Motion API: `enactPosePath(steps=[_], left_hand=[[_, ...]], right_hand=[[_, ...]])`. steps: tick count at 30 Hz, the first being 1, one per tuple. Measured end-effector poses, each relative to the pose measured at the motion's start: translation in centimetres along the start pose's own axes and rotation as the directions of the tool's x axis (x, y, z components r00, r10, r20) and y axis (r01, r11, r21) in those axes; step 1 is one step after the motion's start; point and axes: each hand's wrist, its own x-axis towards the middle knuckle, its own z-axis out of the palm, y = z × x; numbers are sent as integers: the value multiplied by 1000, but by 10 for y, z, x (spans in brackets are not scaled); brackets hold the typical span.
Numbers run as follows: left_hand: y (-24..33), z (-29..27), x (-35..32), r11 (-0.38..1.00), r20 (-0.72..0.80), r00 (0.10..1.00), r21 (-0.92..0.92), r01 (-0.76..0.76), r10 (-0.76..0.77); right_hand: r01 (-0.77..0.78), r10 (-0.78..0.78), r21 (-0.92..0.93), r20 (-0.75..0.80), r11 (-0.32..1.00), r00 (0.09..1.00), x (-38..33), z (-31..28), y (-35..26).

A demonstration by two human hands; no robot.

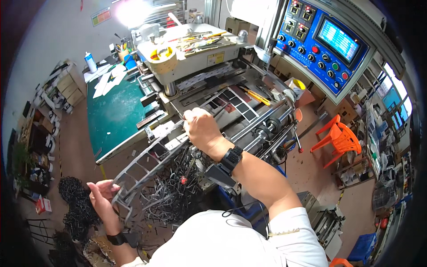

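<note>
A thin, ladder-like strip (135, 172) with rectangular openings slants down from the machine bed toward the lower left. My left hand (103, 198) is at its low end, fingers curled round the edge. Over the machine's near left edge, my right hand (202, 130) is closed in a fist beside the strip's upper part; what its fingers grip is hidden under them. To the right of that fist, a frame with dark rectangular panels (233, 104) lies flat on the machine bed (218, 129). An orange-yellow cutter knife (258, 97) rests near its far side.
A blue control panel (322, 44) with a lit screen hangs at upper right. Tools and a yellow tape roll (161, 53) crowd the machine's top. A green-topped table (118, 115) stands left. Black strip scrap (171, 196) is heaped below; an orange chair (338, 138) stands right.
</note>
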Motion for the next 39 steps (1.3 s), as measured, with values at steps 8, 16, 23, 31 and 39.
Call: enactPosePath(steps=[8,16,23,31,39], left_hand=[[-118,-215,7,859,-512,766,99,502,-389],[-82,-252,10,889,-522,796,142,435,-306],[34,22,19,910,231,971,387,-151,63],[-12,152,47,907,524,852,361,-218,-4],[-4,132,36,976,400,917,199,-89,2]], right_hand=[[210,-209,43,-22,977,978,1,-10,-16],[230,-234,93,35,969,972,1,0,-15],[431,-438,192,-8,882,899,4,-16,-25],[430,-418,311,-106,848,902,7,-20,-28],[517,-516,405,-123,754,848,6,-31,-28]])
